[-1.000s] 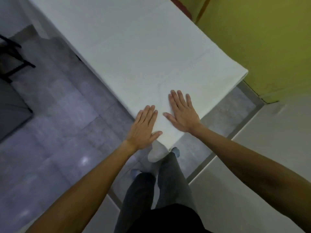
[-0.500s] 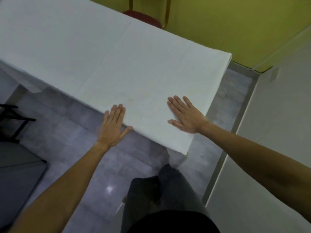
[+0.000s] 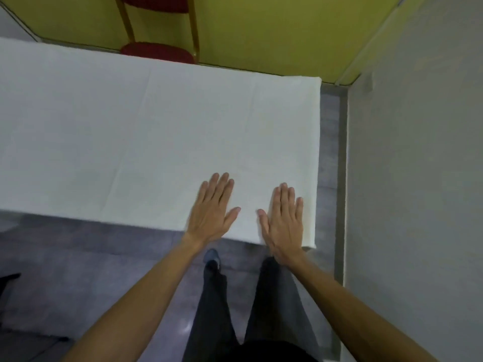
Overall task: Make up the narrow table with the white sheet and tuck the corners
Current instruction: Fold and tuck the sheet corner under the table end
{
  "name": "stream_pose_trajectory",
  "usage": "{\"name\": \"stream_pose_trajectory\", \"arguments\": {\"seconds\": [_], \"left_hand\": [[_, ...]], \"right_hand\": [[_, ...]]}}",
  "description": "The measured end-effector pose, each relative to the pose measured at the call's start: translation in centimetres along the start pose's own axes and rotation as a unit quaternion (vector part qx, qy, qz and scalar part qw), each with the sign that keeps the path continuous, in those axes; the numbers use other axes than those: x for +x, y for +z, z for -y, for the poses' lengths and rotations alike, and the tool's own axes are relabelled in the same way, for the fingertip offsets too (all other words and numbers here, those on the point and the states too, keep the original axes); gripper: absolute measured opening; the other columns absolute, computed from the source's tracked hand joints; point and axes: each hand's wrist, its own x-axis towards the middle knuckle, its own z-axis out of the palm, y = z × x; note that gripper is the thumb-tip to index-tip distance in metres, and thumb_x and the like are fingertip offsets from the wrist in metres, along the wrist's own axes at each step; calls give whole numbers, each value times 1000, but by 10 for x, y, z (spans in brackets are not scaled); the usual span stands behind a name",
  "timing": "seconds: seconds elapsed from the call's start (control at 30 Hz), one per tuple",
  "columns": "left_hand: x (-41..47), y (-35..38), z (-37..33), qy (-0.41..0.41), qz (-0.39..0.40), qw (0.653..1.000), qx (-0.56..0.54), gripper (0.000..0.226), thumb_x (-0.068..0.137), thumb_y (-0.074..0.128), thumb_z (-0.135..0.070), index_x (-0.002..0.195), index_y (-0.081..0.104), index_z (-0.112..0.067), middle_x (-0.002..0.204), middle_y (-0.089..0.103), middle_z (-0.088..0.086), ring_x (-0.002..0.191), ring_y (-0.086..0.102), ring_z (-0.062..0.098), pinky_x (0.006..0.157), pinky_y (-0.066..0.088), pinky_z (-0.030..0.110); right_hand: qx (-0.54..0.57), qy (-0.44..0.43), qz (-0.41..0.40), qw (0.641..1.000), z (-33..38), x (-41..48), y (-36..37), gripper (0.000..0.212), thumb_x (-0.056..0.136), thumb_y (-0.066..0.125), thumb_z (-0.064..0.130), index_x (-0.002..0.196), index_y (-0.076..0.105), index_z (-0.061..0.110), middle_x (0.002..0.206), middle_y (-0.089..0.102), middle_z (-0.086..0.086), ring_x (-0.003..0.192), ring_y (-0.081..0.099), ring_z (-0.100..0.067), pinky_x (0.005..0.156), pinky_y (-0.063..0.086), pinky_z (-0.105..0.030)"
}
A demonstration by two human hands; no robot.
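White sheet [image 3: 156, 131] spread flat across the middle of the frame. Left hand [image 3: 211, 212] and right hand [image 3: 283, 220] side by side near its lower right corner, palms down, fingers straight, pressing on the cloth, gripping nothing. Red chair [image 3: 156, 52] at the top, behind the sheet's far edge, by the yellow wall [image 3: 261, 30].

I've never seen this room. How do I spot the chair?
Look at the yellow-green wall at the far side of the room. Just in front of it, behind the far edge of the big white sheet, stands the chair. It is the only red thing here, with a round red seat and thin golden bars.
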Motion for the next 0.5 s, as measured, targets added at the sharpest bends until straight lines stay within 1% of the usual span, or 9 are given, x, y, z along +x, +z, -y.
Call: {"name": "stream_pose_trajectory", "arguments": {"seconds": [0.1,0.17,0.23,0.3,0.33,0.4,0.43,0.5], "left_hand": [[-14,-4,48,-53,-16,998,11,76,100,29,-57,156,17,-7,165,10,10,153,3,29,123,12,50],[-22,-10,78,-54,-6,998,17,78,100,27,-58,156,16,-5,165,9,11,153,3,29,123,12,50],[-31,-17,103,-58,8,998,21,80,99,24,-59,156,14,-4,165,9,13,153,5,31,122,12,51],[-36,-25,115,-59,32,998,15,81,98,22,-59,155,14,-3,164,8,18,152,4,35,122,9,55],[-34,-29,112,-34,40,999,14,80,98,23,-58,155,16,-2,163,9,20,151,5,38,121,8,57],[-19,-28,82,68,58,996,-2,77,100,22,-55,153,23,0,162,13,21,151,8,38,121,11,57],[-8,-26,58,124,64,990,-13,75,101,22,-53,152,27,1,162,16,20,151,12,37,121,14,57],[15,-19,3,213,66,974,-36,69,101,28,-47,150,31,2,161,21,18,150,16,36,119,20,57]], "right_hand": [[-4,22,-14,1000,-7,0,2,78,102,25,56,157,5,4,166,-2,-14,154,-5,-28,125,-1,-45],[0,38,-5,999,-11,1,2,78,103,23,57,157,5,4,166,-2,-15,154,-5,-28,125,-4,-42],[-15,46,-2,999,-14,-6,1,76,103,22,55,157,8,3,165,2,-16,154,-1,-28,125,-2,-42],[-27,54,-2,998,-16,-17,-3,72,105,24,51,156,16,1,164,11,-17,154,6,-30,126,2,-45],[-22,59,-12,998,-16,-21,-6,69,105,27,48,155,21,1,163,16,-18,153,10,-31,125,5,-47],[18,82,-44,995,-14,-30,-11,63,105,36,40,153,27,1,162,22,-17,152,15,-31,125,11,-50],[50,99,-63,992,-12,-33,-12,61,105,40,36,153,27,0,162,23,-17,152,17,-31,125,13,-49],[125,145,-100,976,-9,-39,-15,59,105,41,31,154,23,2,162,21,-16,152,16,-28,125,9,-41]]}}
